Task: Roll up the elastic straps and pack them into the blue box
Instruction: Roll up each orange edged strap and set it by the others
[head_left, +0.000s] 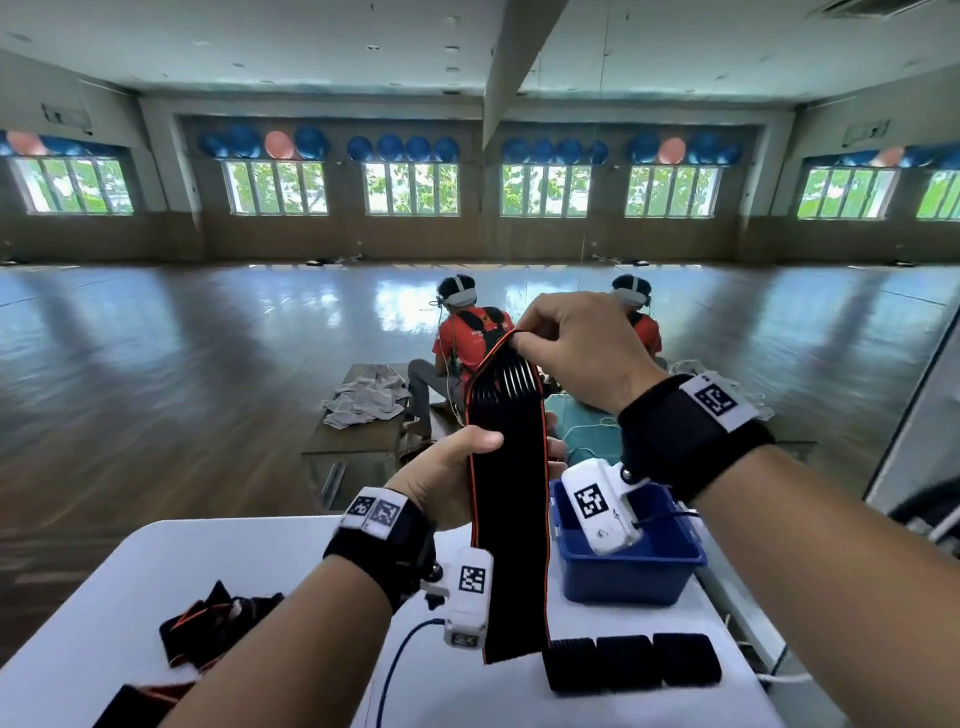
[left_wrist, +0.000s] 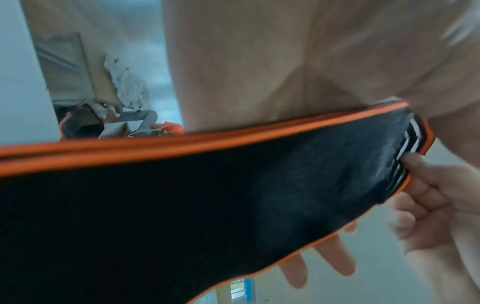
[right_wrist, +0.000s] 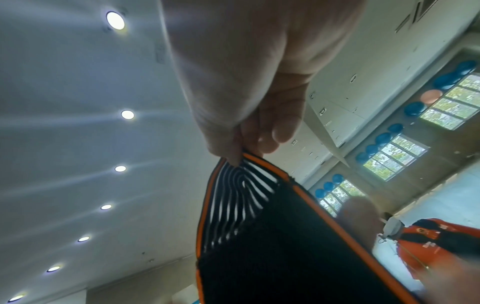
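A black elastic strap (head_left: 511, 499) with orange edging hangs upright above the white table (head_left: 218, 566). My right hand (head_left: 566, 338) pinches its slotted top end (right_wrist: 241, 185). My left hand (head_left: 457, 478) grips the strap (left_wrist: 182, 195) at mid-height, thumb across the front, fingers behind. Its lower end dangles just above the table. The blue box (head_left: 631, 566) stands on the table to the right of the strap, partly hidden by my right wrist camera. Three rolled black straps (head_left: 631, 661) lie in a row in front of the box. Unrolled straps (head_left: 218, 623) are heaped at the left.
The table's far edge is just beyond the box, its right edge close beside it. Past the table sits a person in an orange shirt (head_left: 470, 338) by a low wooden bench (head_left: 353, 447) with grey towels (head_left: 366, 397). A blue cable (head_left: 400, 665) runs from my left wrist camera.
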